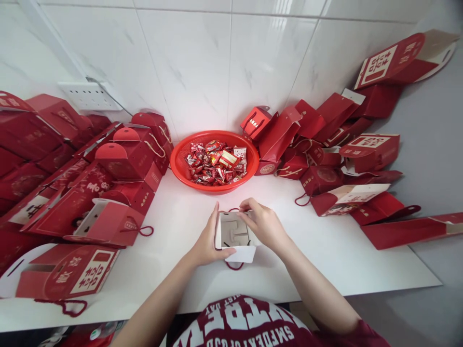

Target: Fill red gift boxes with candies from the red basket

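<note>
Box [245, 254], seemingly shaped with its bottom folded in but its top unclosed, was held over the white table [159, 217] near the red basket [180, 168] of wrapped sweets [217, 166]; left hand [210, 243] clasped its side, right hand [265, 225] gripped its far rim.

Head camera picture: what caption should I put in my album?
Left hand and right hand hold an open box at a white table, before a red basket of wrapped sweets.
</note>
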`<action>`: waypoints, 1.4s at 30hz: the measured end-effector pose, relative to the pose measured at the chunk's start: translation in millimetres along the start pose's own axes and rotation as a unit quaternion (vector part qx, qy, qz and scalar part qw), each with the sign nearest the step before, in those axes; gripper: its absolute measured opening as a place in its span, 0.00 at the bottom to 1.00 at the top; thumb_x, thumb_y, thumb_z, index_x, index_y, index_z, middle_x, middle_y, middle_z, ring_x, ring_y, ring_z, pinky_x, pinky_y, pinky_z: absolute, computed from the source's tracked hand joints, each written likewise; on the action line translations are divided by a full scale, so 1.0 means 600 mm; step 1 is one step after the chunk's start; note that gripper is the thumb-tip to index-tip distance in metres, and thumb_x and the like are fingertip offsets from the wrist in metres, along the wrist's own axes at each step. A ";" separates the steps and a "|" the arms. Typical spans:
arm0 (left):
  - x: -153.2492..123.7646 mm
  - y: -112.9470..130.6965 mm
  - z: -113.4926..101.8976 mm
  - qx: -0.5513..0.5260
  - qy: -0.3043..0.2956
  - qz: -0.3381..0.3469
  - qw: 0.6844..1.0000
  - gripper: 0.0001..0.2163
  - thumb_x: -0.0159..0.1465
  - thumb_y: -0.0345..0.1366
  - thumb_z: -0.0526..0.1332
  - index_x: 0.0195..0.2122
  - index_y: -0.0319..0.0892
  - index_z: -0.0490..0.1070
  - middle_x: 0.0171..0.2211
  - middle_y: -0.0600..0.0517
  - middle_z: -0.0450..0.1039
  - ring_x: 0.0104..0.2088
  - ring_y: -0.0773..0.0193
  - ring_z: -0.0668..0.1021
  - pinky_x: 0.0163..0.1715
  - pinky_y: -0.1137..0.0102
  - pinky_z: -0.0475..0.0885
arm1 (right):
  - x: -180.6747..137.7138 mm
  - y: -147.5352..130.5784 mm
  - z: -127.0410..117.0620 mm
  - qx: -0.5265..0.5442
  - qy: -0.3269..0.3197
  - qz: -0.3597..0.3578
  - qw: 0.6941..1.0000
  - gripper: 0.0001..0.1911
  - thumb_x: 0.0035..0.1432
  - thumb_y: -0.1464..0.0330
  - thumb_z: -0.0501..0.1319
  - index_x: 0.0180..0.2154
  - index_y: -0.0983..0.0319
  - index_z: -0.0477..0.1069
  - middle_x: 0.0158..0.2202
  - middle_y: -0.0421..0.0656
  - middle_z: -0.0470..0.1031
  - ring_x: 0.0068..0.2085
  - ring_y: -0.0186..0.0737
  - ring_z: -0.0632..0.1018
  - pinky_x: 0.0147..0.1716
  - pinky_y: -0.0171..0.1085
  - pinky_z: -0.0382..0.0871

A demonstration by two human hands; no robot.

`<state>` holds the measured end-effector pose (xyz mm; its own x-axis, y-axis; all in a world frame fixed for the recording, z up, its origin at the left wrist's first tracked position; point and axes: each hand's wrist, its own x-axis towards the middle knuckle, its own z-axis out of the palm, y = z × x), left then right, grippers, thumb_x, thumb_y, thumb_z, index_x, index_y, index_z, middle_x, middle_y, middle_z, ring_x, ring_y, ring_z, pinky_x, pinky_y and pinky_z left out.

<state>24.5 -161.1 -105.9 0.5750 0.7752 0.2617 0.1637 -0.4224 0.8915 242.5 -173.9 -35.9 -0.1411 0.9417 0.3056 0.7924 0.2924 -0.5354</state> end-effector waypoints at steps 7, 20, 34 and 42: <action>0.002 0.003 0.002 0.037 -0.011 0.018 0.999 0.54 0.57 0.48 0.69 0.73 0.44 0.29 0.70 0.35 0.43 0.69 0.36 0.54 0.65 0.43 0.55 | 0.049 0.015 -0.006 0.080 -0.037 0.072 0.993 0.12 0.68 0.68 0.51 0.52 0.59 0.64 0.27 0.37 0.76 0.28 0.42 0.77 0.33 0.36 0.68; 0.004 0.007 0.005 0.073 -0.019 0.044 0.996 0.54 0.57 0.47 0.69 0.73 0.46 0.29 0.73 0.38 0.31 0.71 0.38 0.45 0.67 0.41 0.46 | 0.046 0.040 0.004 0.142 -0.200 -0.049 0.968 0.21 0.71 0.58 0.51 0.36 0.60 0.79 0.35 0.43 0.82 0.38 0.43 0.80 0.41 0.37 0.70; 0.010 -0.019 0.033 -0.126 -0.024 0.007 0.992 0.65 0.52 0.42 0.75 0.69 0.52 0.14 0.69 0.36 0.47 0.68 0.44 0.60 0.63 0.44 0.60 | 0.019 0.048 0.136 0.503 -0.011 0.226 0.834 0.44 0.62 0.37 0.36 0.28 0.63 0.74 0.31 0.51 0.81 0.32 0.45 0.79 0.36 0.41 0.72; 0.011 -0.028 0.000 -0.055 0.026 -0.011 0.998 0.61 0.50 0.43 0.75 0.72 0.54 0.26 0.66 0.39 0.56 0.65 0.41 0.64 0.62 0.39 0.59 | 0.026 0.070 0.080 0.435 0.011 0.104 0.894 0.33 0.62 0.40 0.51 0.44 0.61 0.76 0.51 0.50 0.76 0.52 0.48 0.75 0.53 0.44 0.68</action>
<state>25.4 -148.9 -119.0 0.5299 0.8082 0.2568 0.0861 -0.3526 0.9318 245.2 -138.7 -91.6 -0.0252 0.9899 0.1393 0.0365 0.1401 -0.9895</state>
